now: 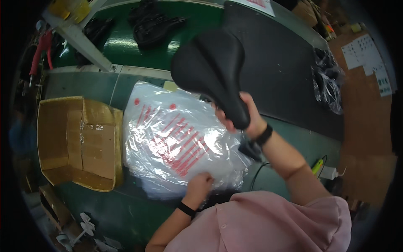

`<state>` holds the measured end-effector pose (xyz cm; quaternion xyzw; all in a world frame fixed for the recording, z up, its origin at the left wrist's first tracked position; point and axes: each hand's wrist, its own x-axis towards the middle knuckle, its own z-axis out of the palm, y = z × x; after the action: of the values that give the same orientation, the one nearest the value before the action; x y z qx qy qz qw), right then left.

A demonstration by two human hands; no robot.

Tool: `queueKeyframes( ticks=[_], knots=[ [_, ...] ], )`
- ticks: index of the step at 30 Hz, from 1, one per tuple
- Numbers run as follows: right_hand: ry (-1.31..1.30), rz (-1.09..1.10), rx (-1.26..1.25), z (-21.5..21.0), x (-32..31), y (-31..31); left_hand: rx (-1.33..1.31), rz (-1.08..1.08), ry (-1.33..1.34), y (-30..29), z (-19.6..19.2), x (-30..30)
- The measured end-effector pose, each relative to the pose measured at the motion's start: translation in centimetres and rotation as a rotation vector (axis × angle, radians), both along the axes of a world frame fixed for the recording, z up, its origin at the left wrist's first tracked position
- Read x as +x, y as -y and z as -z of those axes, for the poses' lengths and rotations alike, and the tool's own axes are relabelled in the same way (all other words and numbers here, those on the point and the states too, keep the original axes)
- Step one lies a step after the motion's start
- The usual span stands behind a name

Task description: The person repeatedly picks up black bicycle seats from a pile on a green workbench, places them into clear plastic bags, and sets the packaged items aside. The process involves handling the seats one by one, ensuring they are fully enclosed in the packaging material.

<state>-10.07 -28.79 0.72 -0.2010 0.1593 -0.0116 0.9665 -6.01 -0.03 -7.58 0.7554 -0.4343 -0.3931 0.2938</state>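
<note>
A black bicycle saddle [214, 67] is held up over the table by its narrow nose, with my right hand [250, 115] wrapped round it. Below it lies a stack of clear plastic bags [168, 138] printed in red. My left hand [200, 186] rests at the near edge of these bags, its fingers curled together. Whether a bag's edge is pinched in them is hidden.
An open cardboard box [98, 153] stands left of the bags. Black saddles [151, 25] lie on the green surface at the back, beside a dark mat [277, 67]. Plastic-wrapped black items [327, 82] sit at right. Red-handled pliers [41, 52] hang at far left.
</note>
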Motion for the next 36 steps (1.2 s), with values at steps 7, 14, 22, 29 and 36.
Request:
queueKeyframes(
  ticks=[7,14,22,29,36],
  knots=[
    [0.334,0.138,0.405,-1.1,-15.0,-10.7,-0.039,-0.177,-0.144,1.4,0.1,1.4],
    [-0.562,0.339,-1.067,-4.9,-22.6,-14.1,-0.136,-0.381,-0.544,1.7,-1.9,0.3],
    [-1.004,0.043,-1.762,3.5,-23.6,-16.5,-0.197,-0.453,-0.58,1.4,-1.2,0.1],
    [-0.453,0.096,-0.318,6.6,-23.4,-16.3,-0.264,-0.635,-0.672,0.5,-1.5,-0.8],
    [-0.339,0.244,-0.211,3.7,-18.2,-18.9,-0.207,-0.473,-0.379,0.4,0.2,-1.2]
  ],
)
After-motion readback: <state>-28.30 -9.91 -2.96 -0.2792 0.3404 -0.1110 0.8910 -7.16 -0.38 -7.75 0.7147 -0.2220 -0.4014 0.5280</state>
